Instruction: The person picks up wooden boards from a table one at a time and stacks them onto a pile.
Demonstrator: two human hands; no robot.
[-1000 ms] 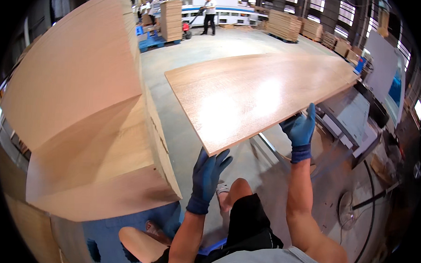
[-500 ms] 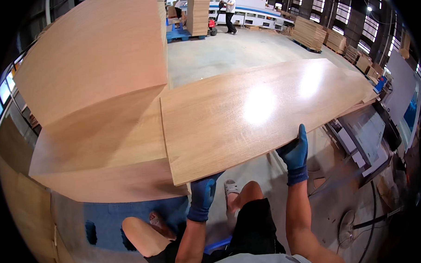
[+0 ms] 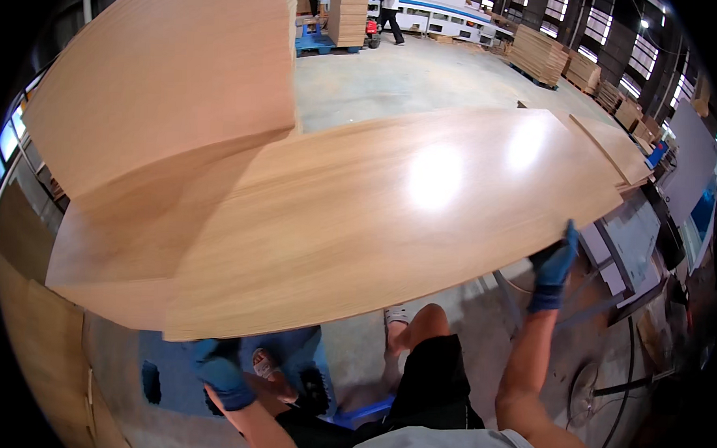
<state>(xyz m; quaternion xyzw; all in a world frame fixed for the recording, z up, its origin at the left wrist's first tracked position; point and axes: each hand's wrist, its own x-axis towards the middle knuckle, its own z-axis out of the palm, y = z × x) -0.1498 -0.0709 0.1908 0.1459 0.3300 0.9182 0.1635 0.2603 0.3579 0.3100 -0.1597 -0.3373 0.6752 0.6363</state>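
While I stand over my own knees, the large, thin, pale-wood veneered sheet (image 3: 374, 224) lies flat in front of me at about chest height, its long axis running from my lower left up to my right. My left hand (image 3: 223, 369) in its blue glove grips the near left corner, fingers closed under the edge. My right hand (image 3: 553, 266), also gloved, is closed on the near edge towards the right end. To my left the sheet overlaps a stack of similar wood panels (image 3: 165, 114).
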